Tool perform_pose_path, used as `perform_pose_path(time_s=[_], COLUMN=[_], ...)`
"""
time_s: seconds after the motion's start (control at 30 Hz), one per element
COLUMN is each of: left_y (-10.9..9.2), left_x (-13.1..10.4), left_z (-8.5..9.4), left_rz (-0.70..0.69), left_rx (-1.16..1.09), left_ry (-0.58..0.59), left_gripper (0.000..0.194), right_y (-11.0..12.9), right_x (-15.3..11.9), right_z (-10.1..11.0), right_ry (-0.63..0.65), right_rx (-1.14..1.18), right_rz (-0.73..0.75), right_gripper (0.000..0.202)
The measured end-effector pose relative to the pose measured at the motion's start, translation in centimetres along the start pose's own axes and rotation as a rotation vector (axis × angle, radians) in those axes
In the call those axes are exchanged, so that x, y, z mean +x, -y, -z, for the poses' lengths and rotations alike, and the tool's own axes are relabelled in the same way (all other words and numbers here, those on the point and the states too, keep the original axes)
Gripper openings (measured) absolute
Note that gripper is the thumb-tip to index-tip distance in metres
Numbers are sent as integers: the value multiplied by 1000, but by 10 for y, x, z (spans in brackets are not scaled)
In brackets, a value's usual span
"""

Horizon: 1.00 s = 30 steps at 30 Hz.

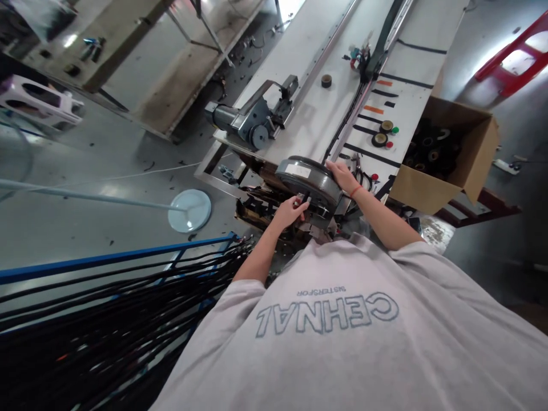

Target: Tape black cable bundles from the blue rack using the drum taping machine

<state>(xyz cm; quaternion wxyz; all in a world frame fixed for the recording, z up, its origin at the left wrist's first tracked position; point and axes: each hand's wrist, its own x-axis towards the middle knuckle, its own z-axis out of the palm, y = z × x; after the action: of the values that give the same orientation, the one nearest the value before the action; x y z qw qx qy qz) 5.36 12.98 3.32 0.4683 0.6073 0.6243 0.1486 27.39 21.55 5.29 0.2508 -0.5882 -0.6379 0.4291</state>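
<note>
A round, dark machine drum (314, 178) with a pale label on its top sits at the near end of the long white bench. In front of its lower edge, my left hand (291, 211) is closed, fingers pinched around a short black cable-like piece (305, 197). My right hand (343, 178) lies against the drum's right rim, fingers bent together at the edge. A thin black cable (338, 137) runs along the bench up to those fingertips. What the right fingers hold, if anything, is hidden.
A motor unit (252, 117) stands left on the white bench (312, 108), with tape rolls (379, 140) on its right. A cardboard box (432, 185) of black parts stands at right. Black cables (128, 325) hang on a blue rack at lower left, near a round-based stand (189, 211).
</note>
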Motion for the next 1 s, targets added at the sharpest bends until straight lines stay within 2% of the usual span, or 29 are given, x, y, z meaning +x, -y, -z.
perform_pose_path(time_s=[0.1,0.13,0.2,0.27,0.33,0.4,0.43,0.5,0.57,0.6,0.63,0.67,0.7,0.77,0.83,0.9,1.0], left_y=[-17,-22,-27,-27,-24,-21,-20,-21,-25,-28,-31,-33,-35,-33,-26,-17,-7], left_x=[-8,-9,-11,-11,-10,-9,-9,-10,-11,-12,-12,-12,-11,-8,-3,2,6], left_z=[14,23,44,63,75,80,80,79,78,78,77,76,74,67,59,53,50], left_rz=[14,26,26,4,-10,1,5,2,-11,-16,-14,-1,22,89,161,193,154], left_rx=[373,439,495,511,515,496,478,441,422,424,436,459,490,566,633,654,585], left_ry=[-128,-186,-277,-311,-293,-272,-262,-246,-232,-229,-233,-246,-274,-344,-401,-417,-398], left_gripper=[25,25,28,30,32,34,37,42,44,43,43,44,45,52,57,57,52], right_y=[-43,-53,-68,-75,-70,-54,-42,-15,10,19,25,28,28,23,12,0,-9], right_x=[-39,-47,-56,-66,-83,-107,-119,-136,-135,-128,-118,-107,-97,-85,-90,-108,-134], right_z=[9,11,15,21,28,30,27,10,-21,-39,-57,-72,-84,-93,-79,-52,-19], right_ry=[-254,-297,-302,-238,-159,-3,130,501,910,1070,1175,1228,1223,1109,1034,1045,1061], right_rx=[-395,-492,-557,-443,-179,176,355,662,873,941,981,989,967,872,791,785,831], right_rz=[-202,-276,-420,-509,-471,-296,-184,-22,-26,-78,-146,-218,-279,-357,-372,-342,-292], right_gripper=[32,32,47,46,36,33,37,53,69,77,83,86,85,75,68,66,74])
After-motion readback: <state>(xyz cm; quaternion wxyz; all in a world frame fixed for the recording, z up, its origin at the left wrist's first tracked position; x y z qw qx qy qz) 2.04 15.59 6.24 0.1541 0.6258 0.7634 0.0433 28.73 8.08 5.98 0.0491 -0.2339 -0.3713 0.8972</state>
